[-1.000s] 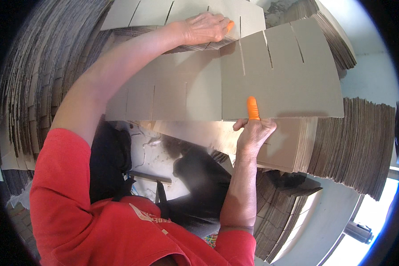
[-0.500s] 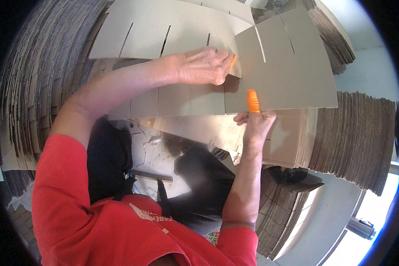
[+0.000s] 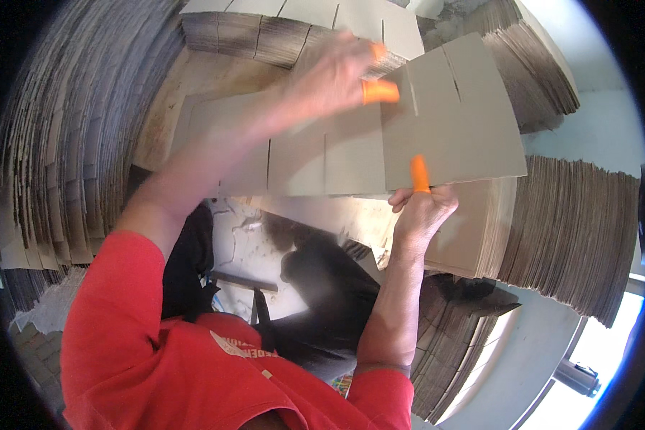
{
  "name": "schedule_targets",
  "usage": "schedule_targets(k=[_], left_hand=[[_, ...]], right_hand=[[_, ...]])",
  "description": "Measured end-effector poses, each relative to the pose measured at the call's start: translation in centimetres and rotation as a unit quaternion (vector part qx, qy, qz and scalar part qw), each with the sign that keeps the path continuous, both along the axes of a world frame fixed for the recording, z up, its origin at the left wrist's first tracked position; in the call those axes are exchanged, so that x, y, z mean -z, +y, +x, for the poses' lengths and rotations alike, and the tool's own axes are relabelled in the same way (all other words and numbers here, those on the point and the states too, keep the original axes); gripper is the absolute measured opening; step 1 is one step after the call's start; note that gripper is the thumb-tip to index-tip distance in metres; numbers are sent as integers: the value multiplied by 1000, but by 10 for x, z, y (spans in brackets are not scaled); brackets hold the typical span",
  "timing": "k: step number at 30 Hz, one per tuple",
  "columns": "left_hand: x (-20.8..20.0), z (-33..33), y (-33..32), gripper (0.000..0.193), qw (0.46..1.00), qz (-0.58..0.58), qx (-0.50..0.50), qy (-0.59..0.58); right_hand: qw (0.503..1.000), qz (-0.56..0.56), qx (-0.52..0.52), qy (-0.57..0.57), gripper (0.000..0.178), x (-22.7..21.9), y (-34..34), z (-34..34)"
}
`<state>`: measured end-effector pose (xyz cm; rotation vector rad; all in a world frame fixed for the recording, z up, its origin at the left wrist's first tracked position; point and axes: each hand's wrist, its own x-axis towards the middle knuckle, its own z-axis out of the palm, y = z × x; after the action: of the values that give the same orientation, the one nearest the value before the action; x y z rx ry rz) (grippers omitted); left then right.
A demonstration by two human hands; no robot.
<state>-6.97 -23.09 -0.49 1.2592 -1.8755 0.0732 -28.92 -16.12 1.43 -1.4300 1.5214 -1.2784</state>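
Note:
A grey slotted cardboard sheet (image 3: 459,136) spreads before me, creased near its middle and with narrow cuts in its panels. My right hand (image 3: 427,213) grips its near edge, the thumb in an orange finger sleeve (image 3: 420,173) pressed on top and the other fingers mostly hidden below. Over the sheet's far edge is my left hand (image 3: 330,77), smeared by motion. Its thumb and one finger wear orange sleeves and stand apart, with nothing visible between them. My left forearm crosses above the sheet's left part.
Beyond my left hand lies a stack of slotted cardboard (image 3: 258,34) on a wooden surface (image 3: 172,100). Tall cardboard stacks (image 3: 79,143) rise at the left, with more stacks (image 3: 566,236) at the right. A cardboard pile (image 3: 466,236) sits beside my right hand.
My left hand has let go of an upper slotted sheet and risen a little away from me. That sheet no longer covers the lower one. The right hand keeps its grip, shifted slightly.

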Motion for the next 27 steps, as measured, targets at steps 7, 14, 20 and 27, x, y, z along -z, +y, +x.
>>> schedule_targets(k=[7, 14, 20, 27], left_hand=[[43, 84, -125, 25, 881, 46, -142, -449], [23, 56, -114, 10, 961, 47, -104, -253], [24, 63, -110, 19, 977, -19, -40, -209], [20, 48, -75, 19, 921, -95, -35, -376]], right_hand=[[999, 21, -42, 4, 21, 8, -4, 12], [999, 29, -29, -13, 20, 13, -6, 4], [998, 46, -35, -18, 19, 11, -5, 5], [997, 51, -51, -41, 22, 16, -5, -6]])
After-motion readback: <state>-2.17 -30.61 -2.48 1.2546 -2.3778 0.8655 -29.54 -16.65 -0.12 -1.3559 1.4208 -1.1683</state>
